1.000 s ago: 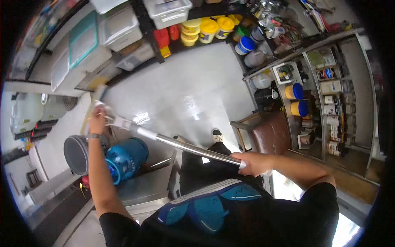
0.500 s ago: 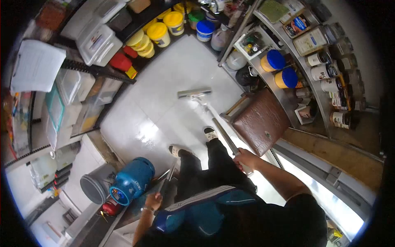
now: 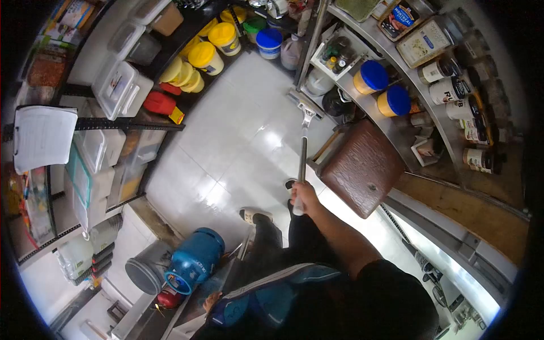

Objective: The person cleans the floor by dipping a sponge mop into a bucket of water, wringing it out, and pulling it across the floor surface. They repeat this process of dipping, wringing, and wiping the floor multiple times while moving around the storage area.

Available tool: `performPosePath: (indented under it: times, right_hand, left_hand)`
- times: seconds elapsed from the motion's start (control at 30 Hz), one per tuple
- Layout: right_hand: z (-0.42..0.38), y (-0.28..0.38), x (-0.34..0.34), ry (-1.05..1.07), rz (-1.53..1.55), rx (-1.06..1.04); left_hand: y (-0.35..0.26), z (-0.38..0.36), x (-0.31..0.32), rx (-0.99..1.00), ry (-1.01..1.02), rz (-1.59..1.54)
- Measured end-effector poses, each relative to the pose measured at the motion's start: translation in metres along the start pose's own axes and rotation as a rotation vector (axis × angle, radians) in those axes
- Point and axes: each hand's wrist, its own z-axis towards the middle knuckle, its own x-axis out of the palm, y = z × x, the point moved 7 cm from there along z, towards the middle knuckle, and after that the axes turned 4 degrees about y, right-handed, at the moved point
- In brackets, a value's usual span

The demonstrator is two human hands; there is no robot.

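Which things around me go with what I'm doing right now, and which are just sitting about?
In use:
long-handled floor tool, gripped by the right hand
pale tiled floor, which the tool extends over

Apparently just sitting about:
brown padded seat
blue gas cylinder
yellow-lidded tubs
blue-lidded jars
papers
grey bucket, though it might be related

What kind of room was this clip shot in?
Probably a storeroom, perhaps of a kitchen or food business: lidded tubs such as the yellow-lidded tub line the shelving, seasoning jars such as the "RUB" jar fill a rack, and a blue gas cylinder stands near a grey bin.
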Motion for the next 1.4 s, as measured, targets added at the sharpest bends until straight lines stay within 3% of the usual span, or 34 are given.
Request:
performPosePath:
  times: [0.17, 0.23, 0.3, 0.33, 0.47, 0.63, 0.73, 0.9, 1.03, 1.2, 1.4]
  right_hand:
    - [0.052, -0.015, 0.071, -0.154, 0.212, -0.033]
    - [0.091, -0.025, 0.102, -0.12, 0.418, -0.032]
    - [0.136, -0.026, 0.135, 0.109, 0.711, -0.026]
    - [0.133, -0.012, 0.152, 0.046, 0.619, -0.03]
    - [0.141, -0.002, 0.186, -0.107, 0.538, 0.05]
    - [0.141, -0.046, 0.172, -0.177, 0.357, 0.093]
    - [0.14, -0.065, 0.167, -0.178, 0.288, 0.157]
    - [0.112, -0.073, 0.16, -0.152, 0.207, 0.148]
    - [0.095, -0.055, 0.134, -0.131, 0.172, 0.062]
    - [0.057, 0.02, 0.11, 0.067, 0.243, -0.011]
    - [0.07, 0.036, 0.115, 0.095, 0.299, -0.074]
  left_hand:
    - [0.003, -0.005, -0.001, -0.004, -0.093, 0.01]
    - [0.004, -0.009, 0.002, -0.004, -0.121, 0.024]
    - [-0.011, -0.016, -0.012, 0.034, -0.229, 0.023]
    - [-0.03, -0.017, -0.036, 0.073, -0.339, -0.014]
    - [0.005, -0.023, -0.005, 0.008, -0.349, -0.007]
    - [-0.003, -0.03, -0.013, 0.097, -0.56, -0.064]
    - [-0.008, -0.025, -0.02, 0.042, -0.416, -0.117]
    - [0.006, -0.027, -0.006, 0.009, -0.4, -0.109]
    - [0.01, -0.028, -0.004, -0.001, -0.47, -0.095]
    - [0.009, -0.029, -0.004, 0.054, -0.473, -0.112]
    - [0.014, -0.029, 0.004, 0.077, -0.472, -0.114]
